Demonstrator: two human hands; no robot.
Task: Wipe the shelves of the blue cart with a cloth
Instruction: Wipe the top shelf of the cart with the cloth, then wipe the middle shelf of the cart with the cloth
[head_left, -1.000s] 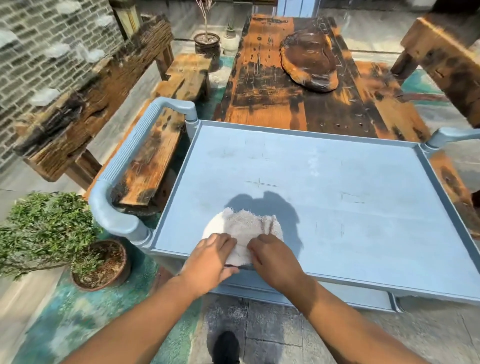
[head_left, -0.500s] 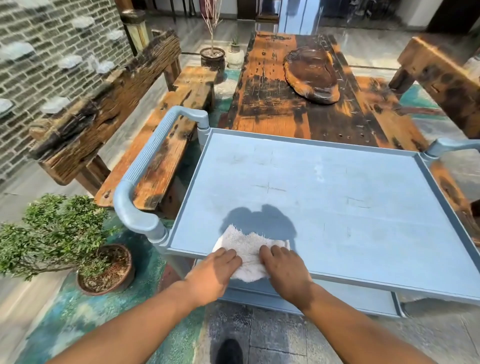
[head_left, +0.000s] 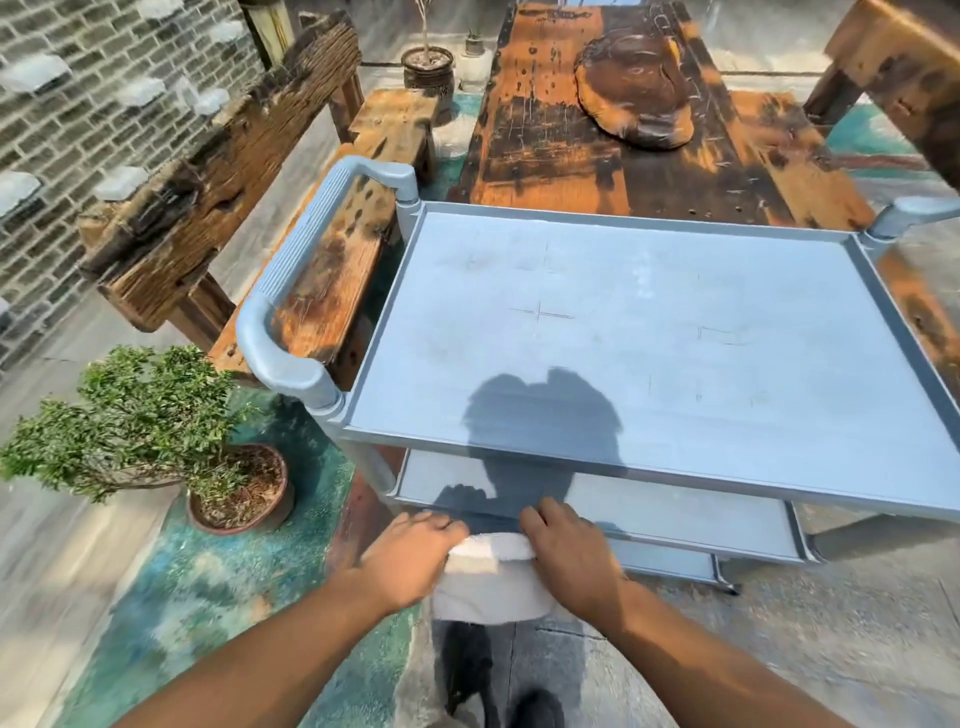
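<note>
The blue cart (head_left: 649, 332) stands before me with a bare top shelf, a middle shelf (head_left: 675, 512) and a lower shelf (head_left: 670, 564) showing beneath it. A white cloth (head_left: 488, 577) hangs off the near edge of the middle shelf. My left hand (head_left: 410, 558) grips the cloth's left side and my right hand (head_left: 569, 556) grips its right side. The fingers of both hands curl over the cloth's top edge at the shelf's rim. My shadow falls across the top and middle shelves.
The cart's ribbed handle (head_left: 301, 275) juts out at left beside a wooden bench (head_left: 332, 270). A potted shrub (head_left: 140, 415) stands on the floor at left. A worn wooden table (head_left: 613, 114) with a wooden slab (head_left: 631, 88) lies behind the cart.
Both hands pulled the cloth off the top shelf's near edge and down to the middle shelf's rim. My view pulled back and downward.
</note>
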